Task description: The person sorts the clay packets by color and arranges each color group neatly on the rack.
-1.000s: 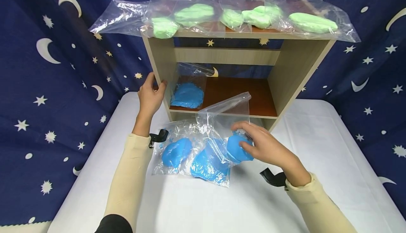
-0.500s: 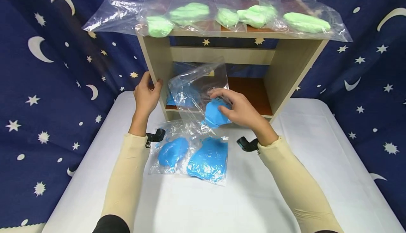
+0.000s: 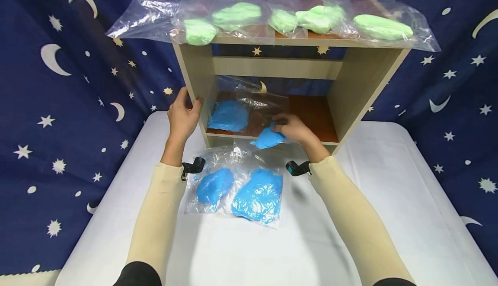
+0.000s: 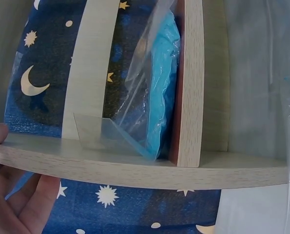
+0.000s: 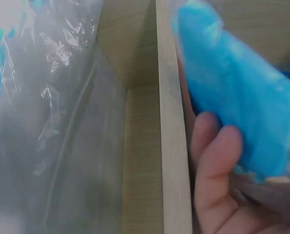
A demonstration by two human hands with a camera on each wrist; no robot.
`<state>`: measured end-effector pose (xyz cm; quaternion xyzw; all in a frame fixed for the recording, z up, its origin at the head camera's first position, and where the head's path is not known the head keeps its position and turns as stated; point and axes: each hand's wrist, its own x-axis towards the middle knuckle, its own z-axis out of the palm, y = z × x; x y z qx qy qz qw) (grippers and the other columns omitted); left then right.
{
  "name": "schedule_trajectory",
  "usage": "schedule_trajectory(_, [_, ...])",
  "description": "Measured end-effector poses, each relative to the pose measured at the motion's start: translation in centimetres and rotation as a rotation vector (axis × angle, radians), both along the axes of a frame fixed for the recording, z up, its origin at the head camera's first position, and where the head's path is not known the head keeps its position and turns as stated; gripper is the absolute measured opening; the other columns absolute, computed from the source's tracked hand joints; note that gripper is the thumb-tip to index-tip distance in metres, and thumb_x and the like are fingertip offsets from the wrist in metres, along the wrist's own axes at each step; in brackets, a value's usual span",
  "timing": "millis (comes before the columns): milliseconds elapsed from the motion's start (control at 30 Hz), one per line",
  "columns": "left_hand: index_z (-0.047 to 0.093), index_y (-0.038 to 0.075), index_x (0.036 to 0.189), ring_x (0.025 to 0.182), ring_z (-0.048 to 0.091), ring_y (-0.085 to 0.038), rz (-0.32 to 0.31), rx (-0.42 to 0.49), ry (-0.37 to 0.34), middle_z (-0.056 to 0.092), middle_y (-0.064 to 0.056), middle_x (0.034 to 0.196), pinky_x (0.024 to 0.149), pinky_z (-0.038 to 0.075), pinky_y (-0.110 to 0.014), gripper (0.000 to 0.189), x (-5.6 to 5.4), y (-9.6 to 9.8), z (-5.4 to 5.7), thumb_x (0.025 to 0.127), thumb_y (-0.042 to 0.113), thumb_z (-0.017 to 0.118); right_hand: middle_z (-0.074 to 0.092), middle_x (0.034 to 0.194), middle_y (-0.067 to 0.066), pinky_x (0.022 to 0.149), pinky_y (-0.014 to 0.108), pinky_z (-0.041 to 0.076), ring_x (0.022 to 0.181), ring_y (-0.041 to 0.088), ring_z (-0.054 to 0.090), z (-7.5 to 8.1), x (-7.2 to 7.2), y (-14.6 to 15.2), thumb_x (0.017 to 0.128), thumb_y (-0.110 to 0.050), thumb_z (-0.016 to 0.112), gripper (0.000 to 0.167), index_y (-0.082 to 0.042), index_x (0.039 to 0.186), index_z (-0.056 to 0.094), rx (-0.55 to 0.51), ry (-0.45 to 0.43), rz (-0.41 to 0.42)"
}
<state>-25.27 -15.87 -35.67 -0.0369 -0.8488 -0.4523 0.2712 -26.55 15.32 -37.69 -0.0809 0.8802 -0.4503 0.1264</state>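
My left hand (image 3: pixel 183 119) grips the left side panel (image 3: pixel 191 63) of a small wooden shelf, thumb on the inner face and fingers outside. A clear zip bag of blue clay-like stuff (image 3: pixel 268 138) is pinched in my right hand (image 3: pixel 294 129), over the front edge of the lower board. In the right wrist view, fingers (image 5: pixel 215 156) press against this blue bag (image 5: pixel 237 92). Another blue bag (image 3: pixel 228 116) lies on the left part of that board, seen edge-on in the left wrist view as a blue slab (image 4: pixel 163 83).
On the white table (image 3: pixel 241 251), before the shelf, lie two blue bags, a left one (image 3: pixel 215 186) and a right one (image 3: pixel 258 197). Several bags of pale green lumps (image 3: pixel 383 27) cover the shelf top. A starry dark blue curtain (image 3: pixel 78 117) hangs behind and at the sides.
My right hand has carried its blue bag from above the table up and forward to the lower board; the bag has tipped from upright to nearly flat. My left hand stays on the panel.
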Motion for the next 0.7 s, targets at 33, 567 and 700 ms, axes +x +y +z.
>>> schedule_trajectory(33, [0.056, 0.015, 0.136, 0.108, 0.071, -0.034, 0.004, -0.001, 0.004, 0.064, -0.012, 0.136, 0.1, 0.048, -0.053, 0.042, 0.0, 0.0, 0.0, 0.096, 0.026, 0.059, 0.047, 0.147, 0.025, 0.109, 0.05, 0.041, 0.13, 0.038, 0.049, -0.1, -0.1, -0.1, 0.095, -0.01, 0.056, 0.047, 0.001, 0.14, 0.049, -0.018, 0.002, -0.011])
schedule_trajectory(567, [0.055, 0.016, 0.136, 0.11, 0.071, -0.032, -0.018, 0.006, -0.023, 0.063, -0.01, 0.138, 0.088, 0.058, -0.049, 0.042, -0.1, 0.5, -0.2, 0.096, 0.027, 0.059, 0.043, 0.15, 0.022, 0.11, 0.057, 0.037, 0.138, 0.043, 0.04, 0.4, -1.2, -2.9, 0.092, -0.033, 0.062, 0.066, -0.014, 0.151, 0.039, 0.329, 0.157, -0.11])
schedule_trajectory(700, [0.056, 0.015, 0.134, 0.108, 0.072, -0.032, -0.006, 0.005, -0.019, 0.065, -0.011, 0.135, 0.091, 0.056, -0.05, 0.041, -0.2, 0.2, -0.1, 0.096, 0.028, 0.059, 0.027, 0.157, 0.023, 0.109, 0.067, 0.032, 0.145, 0.046, 0.023, 1.3, 0.2, -3.2, 0.091, -0.039, 0.063, 0.071, -0.02, 0.153, 0.035, 0.538, 0.313, -0.094])
